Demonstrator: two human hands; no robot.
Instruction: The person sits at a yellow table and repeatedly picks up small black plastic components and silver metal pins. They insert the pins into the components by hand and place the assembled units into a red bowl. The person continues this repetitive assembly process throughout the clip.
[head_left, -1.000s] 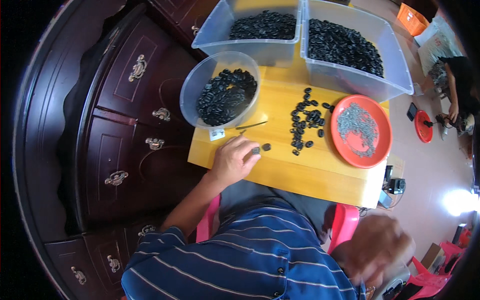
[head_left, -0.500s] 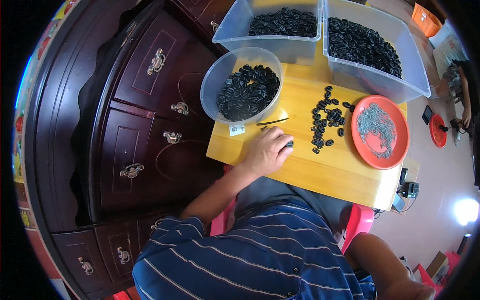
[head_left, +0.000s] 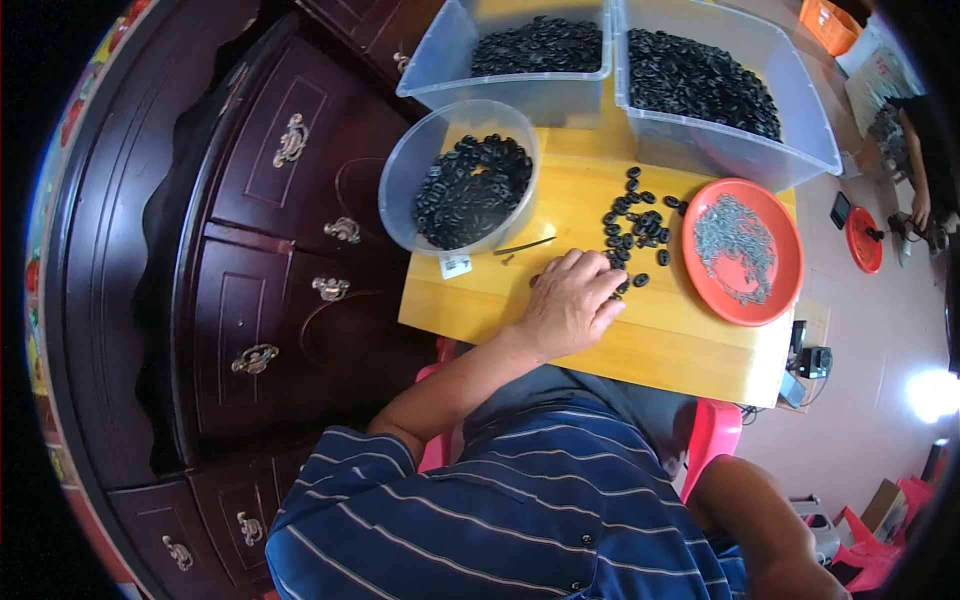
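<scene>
My left hand (head_left: 572, 305) lies palm down on the yellow table, its fingers slightly bent and the thumb apart from the forefinger. Its fingertips reach the near end of a loose group of small black oval pieces with holes (head_left: 648, 225). One dark piece (head_left: 534, 281) shows beside the outer fingers; what lies under the palm is hidden. My right forearm (head_left: 760, 510) hangs down at the lower right, and its hand is out of the picture. Right of the loose pieces stands a red plate (head_left: 700, 275) of small silvery metal pieces (head_left: 735, 240).
A round clear tub (head_left: 392, 215) and two rectangular clear bins (head_left: 430, 90) (head_left: 720, 155) hold many black pieces. A thin dark strip (head_left: 524, 245) and a small screw-like piece (head_left: 508, 260) lie by the tub. Dark drawers (head_left: 260, 290) stand left; another person's arm (head_left: 915, 170) shows far right.
My left hand has moved right across the table, from open tabletop to the near end of the loose black pieces. The head view has shifted slightly, and my right hand has left the picture.
</scene>
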